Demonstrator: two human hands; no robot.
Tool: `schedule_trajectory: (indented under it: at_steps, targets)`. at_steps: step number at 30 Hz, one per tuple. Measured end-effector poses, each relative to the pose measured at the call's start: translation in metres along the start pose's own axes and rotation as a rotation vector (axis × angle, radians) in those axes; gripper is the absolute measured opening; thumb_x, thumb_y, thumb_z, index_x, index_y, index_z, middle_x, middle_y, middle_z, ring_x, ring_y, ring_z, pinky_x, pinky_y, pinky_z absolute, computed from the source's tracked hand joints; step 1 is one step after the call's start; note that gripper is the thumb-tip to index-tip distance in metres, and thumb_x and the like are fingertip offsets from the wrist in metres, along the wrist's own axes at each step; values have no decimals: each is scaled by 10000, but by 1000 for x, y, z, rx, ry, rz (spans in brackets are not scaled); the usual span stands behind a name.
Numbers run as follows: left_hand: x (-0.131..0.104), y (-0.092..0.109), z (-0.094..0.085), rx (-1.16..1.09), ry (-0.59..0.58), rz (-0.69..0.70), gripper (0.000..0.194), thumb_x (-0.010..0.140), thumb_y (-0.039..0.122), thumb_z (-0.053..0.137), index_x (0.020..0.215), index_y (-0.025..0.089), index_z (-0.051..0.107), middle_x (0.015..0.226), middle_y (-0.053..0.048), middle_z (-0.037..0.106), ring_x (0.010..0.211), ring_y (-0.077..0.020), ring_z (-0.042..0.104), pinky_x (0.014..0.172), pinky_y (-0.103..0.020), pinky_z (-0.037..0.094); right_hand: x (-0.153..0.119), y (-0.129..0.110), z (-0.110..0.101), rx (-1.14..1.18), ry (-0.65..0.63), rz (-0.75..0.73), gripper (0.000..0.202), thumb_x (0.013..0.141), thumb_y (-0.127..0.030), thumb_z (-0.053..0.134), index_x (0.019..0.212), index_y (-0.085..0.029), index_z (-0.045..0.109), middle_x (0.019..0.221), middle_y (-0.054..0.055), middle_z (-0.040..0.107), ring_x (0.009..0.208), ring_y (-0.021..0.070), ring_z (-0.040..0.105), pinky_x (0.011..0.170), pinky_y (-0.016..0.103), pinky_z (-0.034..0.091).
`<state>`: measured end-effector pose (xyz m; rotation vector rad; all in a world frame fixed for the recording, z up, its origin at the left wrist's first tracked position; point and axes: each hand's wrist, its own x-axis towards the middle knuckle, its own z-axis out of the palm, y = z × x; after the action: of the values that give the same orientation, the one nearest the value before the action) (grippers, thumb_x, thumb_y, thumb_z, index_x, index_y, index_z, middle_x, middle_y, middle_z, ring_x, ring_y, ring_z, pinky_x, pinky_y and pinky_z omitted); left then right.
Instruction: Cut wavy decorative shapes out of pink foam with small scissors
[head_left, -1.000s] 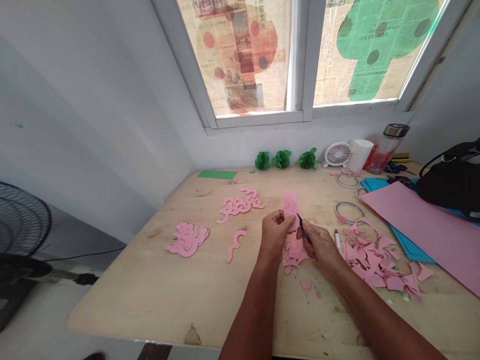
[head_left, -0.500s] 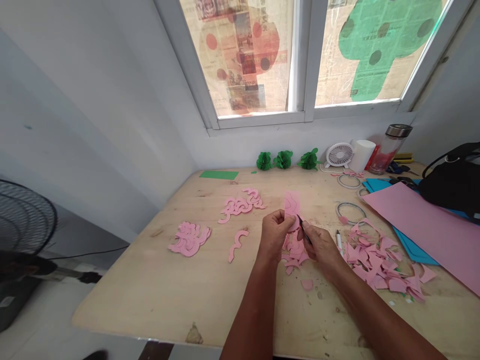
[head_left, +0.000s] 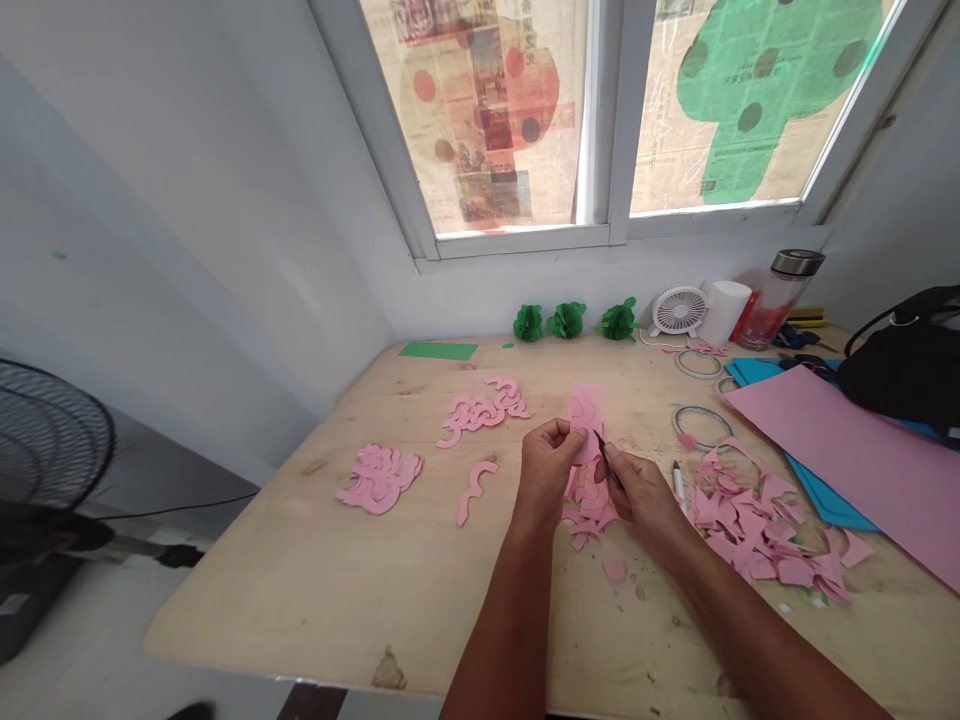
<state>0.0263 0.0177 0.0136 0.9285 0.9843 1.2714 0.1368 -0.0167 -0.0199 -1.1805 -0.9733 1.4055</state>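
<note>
A strip of pink paper (head_left: 587, 402) with curved lines drawn on it is pinched between the thumb and fingers of my left hand (head_left: 551, 462). My right hand (head_left: 636, 485) is closed around dark scissors (head_left: 600, 441), whose blades meet the strip's right edge; the handles are mostly hidden by my fingers. Below both hands lie pink paper scraps (head_left: 589, 510). To the left, a single wavy pink cutout (head_left: 474, 490) rests on the table, with a stack of scalloped pink cutouts (head_left: 379, 478) and a looser pile of curved pieces (head_left: 484, 408) beyond it.
A heap of pink offcuts (head_left: 750, 525) and a white marker (head_left: 679, 485) lie right of my hand. Farther right are a large pink sheet (head_left: 847, 440), blue sheets and a black bag (head_left: 907, 360). Green paper ornaments (head_left: 566, 319), a small fan (head_left: 678, 310) and a bottle (head_left: 780, 300) line the back.
The pink strip has shifted very slightly in my left hand, its top edge a little straighter. Both hands stay almost in the same place.
</note>
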Motion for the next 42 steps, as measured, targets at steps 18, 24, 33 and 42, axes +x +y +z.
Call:
schedule_trajectory:
  at_steps: [18, 24, 33, 42]
  targets:
    - [-2, 1, 0, 6, -15, -13, 182, 584, 249, 654, 548, 128, 524, 499, 37, 471, 473, -59, 396, 488, -193, 314, -2, -2, 2, 10, 19, -9, 421, 778, -536, 483, 616, -149, 512, 364, -104, 249, 318, 34, 150, 338, 197, 93]
    - [-1, 0, 0, 23, -23, -31, 170, 577, 241, 651, 550, 127, 527, 506, 34, 478, 474, -64, 411, 486, -197, 317, -1, -2, 2, 24, 8, 14, 415, 776, -534, 487, 622, -149, 512, 366, -105, 249, 322, 34, 147, 341, 198, 88]
    - [0, -1, 0, -15, 8, -39, 193, 543, 249, 680, 538, 127, 530, 493, 34, 480, 465, -60, 401, 478, -191, 312, -2, -4, 1, -26, 11, 5, 430, 767, -548, 487, 615, -148, 520, 365, -103, 244, 327, 42, 156, 343, 201, 106]
    - [1, -2, -2, -1, 1, -49, 183, 538, 235, 680, 529, 125, 534, 491, 36, 480, 467, -61, 409, 478, -192, 305, -4, -8, 3, -32, -10, 17, 428, 757, -559, 484, 617, -155, 511, 366, -103, 243, 324, 47, 145, 344, 204, 101]
